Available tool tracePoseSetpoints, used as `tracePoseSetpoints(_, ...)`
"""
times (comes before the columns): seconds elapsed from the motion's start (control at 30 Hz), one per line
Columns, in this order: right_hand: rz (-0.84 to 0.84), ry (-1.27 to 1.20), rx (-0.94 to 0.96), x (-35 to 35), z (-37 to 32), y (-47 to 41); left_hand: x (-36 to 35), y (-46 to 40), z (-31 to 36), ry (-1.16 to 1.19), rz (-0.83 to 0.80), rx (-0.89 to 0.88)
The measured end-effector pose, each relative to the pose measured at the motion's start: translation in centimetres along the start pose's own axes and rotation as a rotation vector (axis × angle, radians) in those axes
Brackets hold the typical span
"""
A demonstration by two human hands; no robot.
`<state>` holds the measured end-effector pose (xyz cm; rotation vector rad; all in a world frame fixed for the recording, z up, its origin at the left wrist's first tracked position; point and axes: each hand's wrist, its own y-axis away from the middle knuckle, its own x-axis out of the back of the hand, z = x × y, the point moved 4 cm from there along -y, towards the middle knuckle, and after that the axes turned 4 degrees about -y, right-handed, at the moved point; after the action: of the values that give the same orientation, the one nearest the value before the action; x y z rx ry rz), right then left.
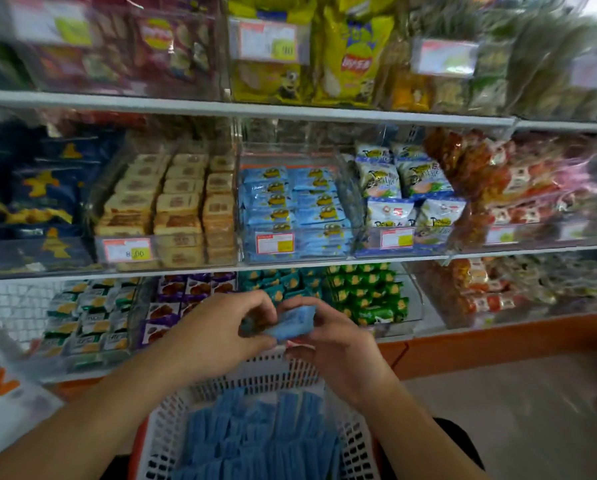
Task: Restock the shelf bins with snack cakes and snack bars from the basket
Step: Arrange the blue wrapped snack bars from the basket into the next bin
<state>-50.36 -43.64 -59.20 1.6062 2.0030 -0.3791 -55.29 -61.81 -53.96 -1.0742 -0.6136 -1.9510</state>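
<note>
A white plastic basket (172,424) sits low in front of me, filled with several blue snack packs (255,441). Above its far rim both hands hold a small stack of blue snack packs (290,325). My left hand (221,327) grips the stack's left end, and my right hand (335,344) pinches its right end. On the middle shelf a clear bin (324,252) holds matching blue packs (297,206), roughly straight above my hands.
Tan cake packs (172,209) fill the bin left of the blue one; white-and-blue bags (404,188) fill the bin on its right. The bottom shelf holds purple (172,306), teal (283,282) and green packs (366,292). Yellow chip bags (345,57) stand on the top shelf.
</note>
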Motion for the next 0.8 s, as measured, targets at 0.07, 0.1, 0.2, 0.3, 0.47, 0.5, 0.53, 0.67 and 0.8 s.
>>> tracePoseSetpoints(0.07, 0.016, -0.047, 0.051, 0.5, -0.9, 0.2, 0.6, -0.6, 1.4, -0.136, 0.045, -0.048)
tracePoseSetpoints(0.1, 0.046, -0.054, 0.076, 0.9, -1.2, 0.1, 0.9, -0.9, 2.2, -0.189, 0.065, -0.071)
tracePoseSetpoints(0.2, 0.133, -0.016, 0.133, 2.0, -2.2, -0.3, 1.3, -2.2, 3.8, -0.234, 0.134, -0.091)
tracePoseSetpoints(0.3, 0.202, 0.062, 0.156, 3.2, -3.3, -1.0, 1.4, -4.1, 4.8, -0.285, 0.135, -0.101)
tracePoseSetpoints(0.47, 0.356, 0.178, 0.197, 5.1, -6.0, -3.1, 1.8, -8.2, 5.7, -0.286, 0.087, -0.107)
tracePoseSetpoints(0.5, 0.394, 0.227, 0.211, 5.3, -6.7, -3.7, 1.8, -9.0, 5.8, -0.253, 0.062, -0.083)
tracePoseSetpoints(0.53, 0.425, 0.296, 0.228, 5.3, -7.6, -4.3, 1.9, -9.9, 6.0, -0.195, 0.051, -0.055)
tracePoseSetpoints(0.67, 0.429, 0.508, 0.306, 3.9, -10.9, -7.1, 2.6, -13.0, 5.4, 0.113, 0.074, 0.131)
tracePoseSetpoints(0.8, 0.376, 0.533, 0.263, 2.9, -11.9, -8.8, 4.2, -14.6, 3.3, 0.601, 0.214, 0.343)
